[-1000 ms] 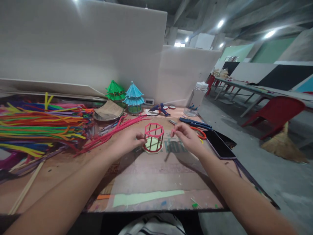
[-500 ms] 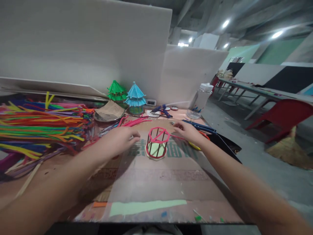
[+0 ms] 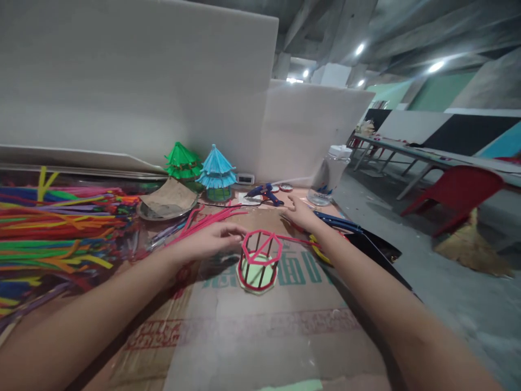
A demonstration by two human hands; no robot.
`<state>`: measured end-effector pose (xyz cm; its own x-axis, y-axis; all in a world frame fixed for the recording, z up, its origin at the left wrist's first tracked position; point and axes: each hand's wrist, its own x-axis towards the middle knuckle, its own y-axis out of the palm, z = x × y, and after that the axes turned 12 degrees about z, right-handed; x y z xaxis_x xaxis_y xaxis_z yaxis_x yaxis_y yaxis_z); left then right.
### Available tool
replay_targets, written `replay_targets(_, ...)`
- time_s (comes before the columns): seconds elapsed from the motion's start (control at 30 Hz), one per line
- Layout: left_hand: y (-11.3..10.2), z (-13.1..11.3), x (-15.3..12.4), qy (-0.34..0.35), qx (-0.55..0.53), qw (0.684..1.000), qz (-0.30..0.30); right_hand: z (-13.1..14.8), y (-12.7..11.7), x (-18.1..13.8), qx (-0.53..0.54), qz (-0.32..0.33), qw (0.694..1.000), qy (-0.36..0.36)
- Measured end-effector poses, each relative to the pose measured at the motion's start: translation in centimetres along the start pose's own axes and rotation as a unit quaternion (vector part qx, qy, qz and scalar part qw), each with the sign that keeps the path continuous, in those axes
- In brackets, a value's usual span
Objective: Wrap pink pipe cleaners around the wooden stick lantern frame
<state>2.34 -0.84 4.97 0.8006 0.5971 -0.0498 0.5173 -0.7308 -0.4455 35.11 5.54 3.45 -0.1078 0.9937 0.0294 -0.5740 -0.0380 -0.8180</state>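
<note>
A small cage-like frame (image 3: 259, 264) stands upright on the cardboard, with a pink pipe-cleaner ring on top, dark uprights and a pale green base. Close by its left side is my left hand (image 3: 217, 239), thumb and fingers apart, holding nothing; I cannot tell whether the fingertips touch the ring. My right hand (image 3: 303, 214) reaches out beyond the frame on the right, empty, fingers spread. Just past it lies a blue glue gun (image 3: 264, 193), not touched. Under the right wrist are blue-handled pliers (image 3: 337, 221) and a pink pipe cleaner (image 3: 295, 239).
Bundles of coloured pipe cleaners (image 3: 61, 222) fill the left side. At the back stand a green pagoda-like model (image 3: 182, 162), a blue one (image 3: 216, 171), a metal bowl (image 3: 169, 209) and a clear bottle (image 3: 329, 176). A white board (image 3: 142, 81) walls off the far side.
My right hand has moved forward toward the glue gun, its fingers spreading. My left hand has come closer to the frame. The view has shifted, so the table things sit lower and slightly left.
</note>
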Motion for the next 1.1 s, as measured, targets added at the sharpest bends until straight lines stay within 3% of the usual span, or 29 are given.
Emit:
replay_targets(0.23,3.1,3.1,-1.1,0.095,0.133,0.986,-0.02,0.3,1.2,3.3,0.008,0.004,1.0,0.0)
replay_targets(0.43,4.1,2.7,-0.8,0.079,0.169,0.981,-0.057,1.7,2.3,5.7,0.008,0.001,0.999,-0.039)
replay_targets(0.63,3.8,2.3,-1.2,0.115,0.23,0.954,-0.152,3.6,3.2,6.6,-0.006,0.009,0.999,-0.041)
replay_targets(0.83,3.7,2.9,-1.1,0.111,0.221,0.953,-0.176,4.6,3.0,5.2,-0.006,-0.004,1.0,-0.017)
replay_targets(0.93,3.6,2.7,-1.2,0.119,0.194,0.955,-0.189,4.7,1.3,3.4,0.006,-0.016,1.0,-0.006)
replay_targets(1.1,2.4,1.9,-1.4,0.125,0.183,0.956,-0.191,5.7,-1.8,-1.2,0.066,0.01,0.997,-0.048)
